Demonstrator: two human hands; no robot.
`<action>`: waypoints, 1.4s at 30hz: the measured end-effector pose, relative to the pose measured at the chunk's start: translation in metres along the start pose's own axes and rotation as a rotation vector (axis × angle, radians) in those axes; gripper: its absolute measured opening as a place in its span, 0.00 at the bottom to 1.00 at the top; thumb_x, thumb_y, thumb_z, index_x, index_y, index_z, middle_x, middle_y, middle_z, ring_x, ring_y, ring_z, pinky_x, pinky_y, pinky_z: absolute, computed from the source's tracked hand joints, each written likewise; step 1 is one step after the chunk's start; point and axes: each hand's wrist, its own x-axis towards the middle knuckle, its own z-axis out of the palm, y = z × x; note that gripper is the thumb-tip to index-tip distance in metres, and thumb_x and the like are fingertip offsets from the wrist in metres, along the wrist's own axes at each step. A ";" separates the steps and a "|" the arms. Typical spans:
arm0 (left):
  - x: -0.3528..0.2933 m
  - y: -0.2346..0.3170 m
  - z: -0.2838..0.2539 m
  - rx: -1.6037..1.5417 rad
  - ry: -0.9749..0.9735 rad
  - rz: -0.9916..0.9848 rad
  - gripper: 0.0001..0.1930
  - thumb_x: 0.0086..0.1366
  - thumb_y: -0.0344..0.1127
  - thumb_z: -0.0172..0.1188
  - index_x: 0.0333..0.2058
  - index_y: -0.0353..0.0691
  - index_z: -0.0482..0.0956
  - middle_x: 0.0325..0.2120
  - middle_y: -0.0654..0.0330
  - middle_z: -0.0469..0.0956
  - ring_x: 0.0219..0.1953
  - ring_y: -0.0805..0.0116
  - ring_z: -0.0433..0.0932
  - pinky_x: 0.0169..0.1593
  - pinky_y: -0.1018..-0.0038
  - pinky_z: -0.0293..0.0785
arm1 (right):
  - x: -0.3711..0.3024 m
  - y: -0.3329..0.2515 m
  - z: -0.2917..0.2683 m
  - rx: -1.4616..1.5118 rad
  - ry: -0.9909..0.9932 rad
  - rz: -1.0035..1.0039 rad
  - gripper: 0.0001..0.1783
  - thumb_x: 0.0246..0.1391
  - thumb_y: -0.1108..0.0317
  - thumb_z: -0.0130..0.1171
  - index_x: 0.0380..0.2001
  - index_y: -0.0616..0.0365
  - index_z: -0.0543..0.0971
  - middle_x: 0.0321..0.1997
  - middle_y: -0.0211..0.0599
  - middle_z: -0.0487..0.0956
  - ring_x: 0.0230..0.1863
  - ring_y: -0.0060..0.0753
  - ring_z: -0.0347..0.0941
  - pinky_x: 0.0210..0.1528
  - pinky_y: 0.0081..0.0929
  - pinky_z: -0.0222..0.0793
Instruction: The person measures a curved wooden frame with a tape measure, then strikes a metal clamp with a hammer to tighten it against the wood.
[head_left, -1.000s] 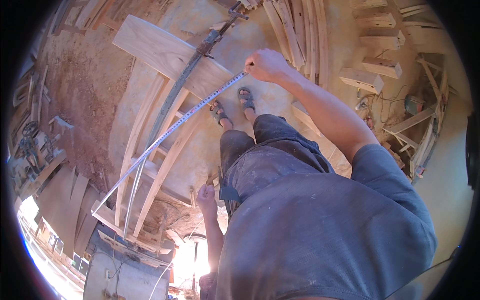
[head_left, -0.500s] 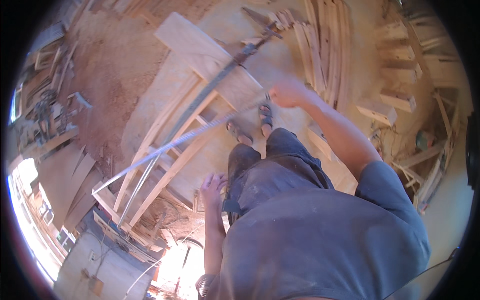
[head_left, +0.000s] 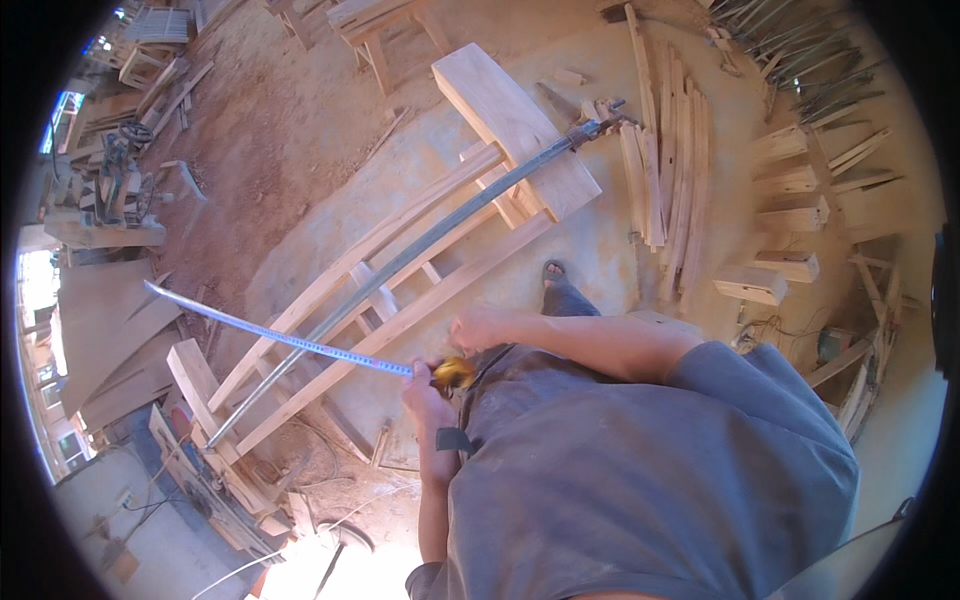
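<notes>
A yellow tape measure (head_left: 455, 373) sits in front of my waist. Its pale blade (head_left: 300, 340) sticks out to the left, crossing above a wooden frame (head_left: 400, 305) of long curved rails with short crosspieces. My left hand (head_left: 426, 392) is closed around the tape measure where the blade leaves the case. Just above the case, my right hand (head_left: 480, 330) has its fingers curled; whether they grip anything is hidden. A long metal bar clamp (head_left: 430, 238) lies lengthwise over the frame, reaching across the thick wooden board (head_left: 515, 125) at its far end.
Long wooden strips (head_left: 675, 180) lie on the floor beyond the frame to the right. Several square-ended timber blocks (head_left: 750, 284) stand further right. A wooden stand (head_left: 385, 35) is at the top. Plywood sheets (head_left: 105, 330) and scrap wood fill the left side.
My right hand has come back from the frame's far end to my waist. My left hand, previously empty beside my thigh, now holds the tape measure. The blade has swung round.
</notes>
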 end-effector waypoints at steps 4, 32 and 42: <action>0.005 0.036 -0.076 -0.037 -0.009 -0.030 0.15 0.72 0.35 0.47 0.50 0.30 0.67 0.23 0.58 0.73 0.23 0.64 0.76 0.28 0.67 0.77 | 0.047 -0.069 0.011 0.255 0.082 0.230 0.15 0.55 0.58 0.55 0.26 0.55 0.83 0.24 0.37 0.80 0.28 0.31 0.77 0.32 0.32 0.72; 0.029 0.073 -0.162 1.185 -0.468 0.188 0.19 0.68 0.48 0.57 0.33 0.35 0.80 0.19 0.47 0.72 0.22 0.65 0.68 0.30 0.66 0.69 | 0.113 0.002 -0.124 1.069 0.701 0.406 0.12 0.58 0.64 0.51 0.28 0.63 0.76 0.24 0.45 0.80 0.19 0.35 0.76 0.15 0.30 0.62; 0.035 0.072 -0.173 1.167 -0.394 0.319 0.17 0.66 0.45 0.58 0.30 0.34 0.80 0.18 0.47 0.72 0.20 0.64 0.72 0.30 0.65 0.70 | 0.130 0.004 -0.123 1.174 0.625 0.382 0.14 0.63 0.60 0.49 0.29 0.59 0.75 0.22 0.44 0.80 0.17 0.32 0.72 0.13 0.27 0.58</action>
